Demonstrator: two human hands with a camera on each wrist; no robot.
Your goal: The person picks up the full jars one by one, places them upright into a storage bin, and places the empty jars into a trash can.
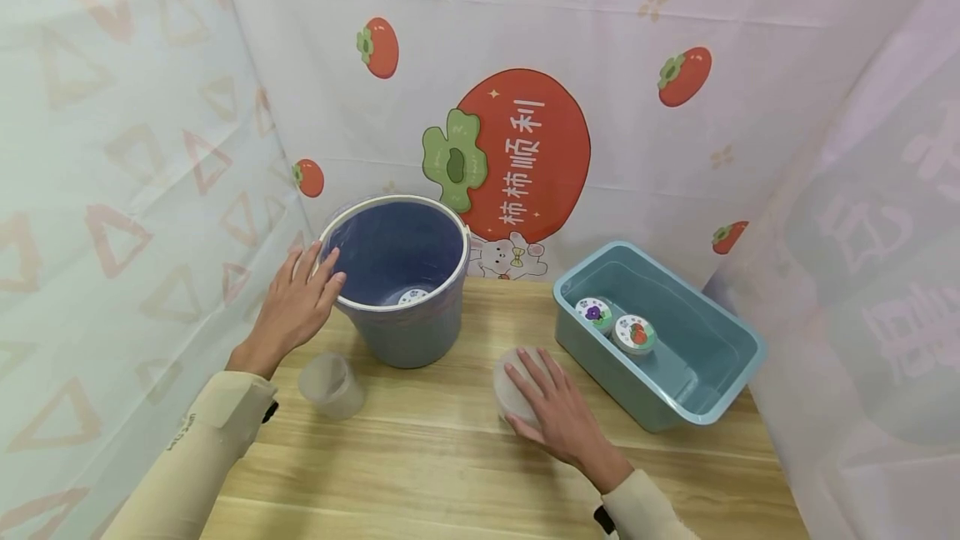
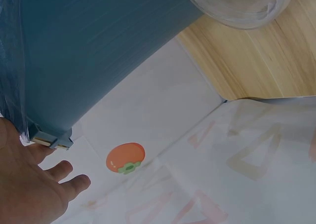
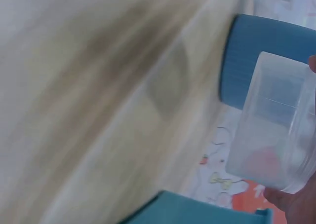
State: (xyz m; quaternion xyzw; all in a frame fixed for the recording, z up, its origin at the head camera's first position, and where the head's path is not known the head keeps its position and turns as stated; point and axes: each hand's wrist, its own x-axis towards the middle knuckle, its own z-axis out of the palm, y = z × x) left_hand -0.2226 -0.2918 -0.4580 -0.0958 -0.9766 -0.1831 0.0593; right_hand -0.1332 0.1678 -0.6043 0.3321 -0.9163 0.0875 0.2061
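At the left side of a blue bucket [image 1: 442, 327], my left hand [image 1: 300, 298] rests by the rim with its fingers extended and loosely spread. The left wrist view has the fingers right at a lug on the rim. A white patterned disc [image 1: 412, 297] lies inside the bucket, partly hidden by its front wall. My right hand [image 1: 558, 415] grips a translucent plastic tub [image 1: 510, 394] from above, fingers spread over its top. In the right wrist view the tub's clear side shows between thumb and fingers. Another translucent tub [image 1: 332, 388] stands below my left hand.
A teal rectangular bin [image 1: 637, 394] stands at the right, holding a round tub with a purple flower lid [image 1: 594, 313] and one with a red fruit lid [image 1: 634, 333]. Printed cloth [image 1: 337, 123] encloses the wooden table [image 1: 420, 473] at the back and sides.
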